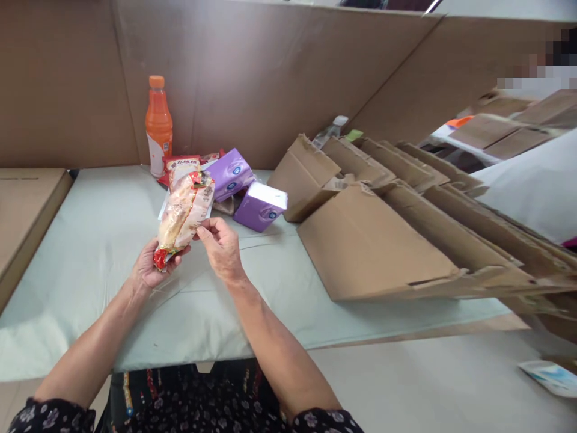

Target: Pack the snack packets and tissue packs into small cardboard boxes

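Note:
A clear and red printed food packet [183,210], with something pale inside, is tilted over the table in both hands. My left hand [155,264] is closed under its lower end, beside a red tip. At the packet's right edge, my right hand [220,243] pinches it between thumb and fingers. Just behind it lie a red snack bag [174,165] and two purple tissue packs [232,173], one leaning near the other. An orange drink bottle [158,126] stands upright at the back.
Open cardboard boxes [369,240] stand in rows on the right of the cloth-covered table [189,334]. A clear plastic bottle [331,132] shows behind them. Cardboard panels [270,78] wall the back. A flat carton [31,210] lies at the left. A person is partly visible at far right.

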A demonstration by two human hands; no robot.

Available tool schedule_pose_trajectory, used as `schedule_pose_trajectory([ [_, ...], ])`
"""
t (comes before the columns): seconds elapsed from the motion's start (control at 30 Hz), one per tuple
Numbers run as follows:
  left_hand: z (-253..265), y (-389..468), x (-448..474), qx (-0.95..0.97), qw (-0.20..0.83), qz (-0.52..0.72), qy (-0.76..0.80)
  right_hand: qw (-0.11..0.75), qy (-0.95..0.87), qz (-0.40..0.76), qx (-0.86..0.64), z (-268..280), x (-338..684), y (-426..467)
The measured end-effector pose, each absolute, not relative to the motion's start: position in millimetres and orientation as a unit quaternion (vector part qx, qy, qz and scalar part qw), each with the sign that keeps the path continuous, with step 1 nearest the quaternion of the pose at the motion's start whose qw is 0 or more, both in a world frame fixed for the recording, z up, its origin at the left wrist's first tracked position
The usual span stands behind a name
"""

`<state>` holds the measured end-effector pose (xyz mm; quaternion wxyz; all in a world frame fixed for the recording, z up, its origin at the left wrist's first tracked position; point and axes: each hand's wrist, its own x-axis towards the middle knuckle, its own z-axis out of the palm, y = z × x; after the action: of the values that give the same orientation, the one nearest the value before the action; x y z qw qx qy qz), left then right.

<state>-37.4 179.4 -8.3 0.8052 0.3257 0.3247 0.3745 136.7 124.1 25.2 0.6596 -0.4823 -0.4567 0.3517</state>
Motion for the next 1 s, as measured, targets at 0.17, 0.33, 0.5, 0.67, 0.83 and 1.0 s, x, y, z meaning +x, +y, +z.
schedule_pose_trajectory([
  [0.17, 6, 178, -39, 0.365, 0.734, 0.459, 0.344, 0.651, -0.434, 0.405, -0.473, 14, 169, 118],
  [0.33, 14, 180, -38, 0.418, 0.665, 0.516, 0.341, 0.643, -0.427, 0.423, -0.475, 11, 210, 122],
  [0.5, 11, 178, -40, 0.482, 0.612, 0.52, 0.35, 0.622, -0.427, 0.429, -0.496, 2, 219, 125],
  [0.67, 10, 176, -38, 0.544, 0.565, 0.513, 0.349, 0.643, -0.417, 0.382, -0.516, -18, 216, 122],
  [0.83, 5, 189, -48, 0.569, 0.485, 0.547, 0.377, 0.625, -0.425, 0.309, -0.577, -40, 221, 133],
  [1.0, -16, 194, -51, 0.594, 0.455, 0.507, 0.428, 0.597, -0.431, 0.238, -0.634, -54, 228, 135],
])
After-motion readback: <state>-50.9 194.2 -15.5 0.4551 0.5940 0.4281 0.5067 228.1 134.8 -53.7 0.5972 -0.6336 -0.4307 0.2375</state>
